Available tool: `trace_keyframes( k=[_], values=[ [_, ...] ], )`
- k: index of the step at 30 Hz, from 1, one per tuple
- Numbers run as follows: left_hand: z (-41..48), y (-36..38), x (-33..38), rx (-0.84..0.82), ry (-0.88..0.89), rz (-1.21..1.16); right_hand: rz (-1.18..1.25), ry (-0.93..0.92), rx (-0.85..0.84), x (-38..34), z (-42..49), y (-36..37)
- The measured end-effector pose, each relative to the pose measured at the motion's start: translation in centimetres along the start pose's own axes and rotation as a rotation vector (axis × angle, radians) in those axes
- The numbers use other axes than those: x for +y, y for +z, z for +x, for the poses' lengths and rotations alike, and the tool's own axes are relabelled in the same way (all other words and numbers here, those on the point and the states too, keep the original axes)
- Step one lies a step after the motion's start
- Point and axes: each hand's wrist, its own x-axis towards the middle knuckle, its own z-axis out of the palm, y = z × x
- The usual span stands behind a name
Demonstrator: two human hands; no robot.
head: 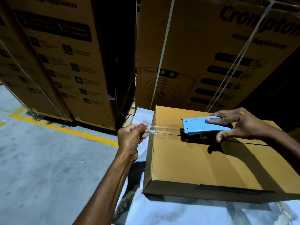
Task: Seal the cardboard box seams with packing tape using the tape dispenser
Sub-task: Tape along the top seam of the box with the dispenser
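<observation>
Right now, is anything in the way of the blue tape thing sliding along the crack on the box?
Nothing visible is. The blue tape dispenser, held by the right hand, sits on the cardboard box. Its seam runs bare rightward until the forearm hides it.

Dim light here, grey concrete floor (40, 159), scuffed and patchy. A yellow painted line (69, 129) runs across it toward a dark gap (118, 46) between the stacks. Left of that gap, tall printed cartons (65, 62) stand just behind the line. Right of the gap, a big carton (203, 46) reading "Crompton", bound with pale straps (163, 51). Below the gap, a rumpled white sheet (178, 213) spreads down to the near edge.
</observation>
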Motion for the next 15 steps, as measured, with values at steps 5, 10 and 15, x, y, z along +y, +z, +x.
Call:
trace_keyframes(
  k=[5,10,15],
  values=[
    [0.9,-0.2,0.0,-0.015,-0.01,0.036,0.021,0.03,-0.042,0.7,0.3,2.0],
    [1.5,-0.6,-0.7,-0.024,-0.037,0.066,0.017,0.006,-0.055,0.3,0.4,2.2],
    [2.0,-1.3,-1.7,-0.005,-0.077,0.071,-0.023,-0.044,-0.074,0.5,0.7,2.5]
  ],
)
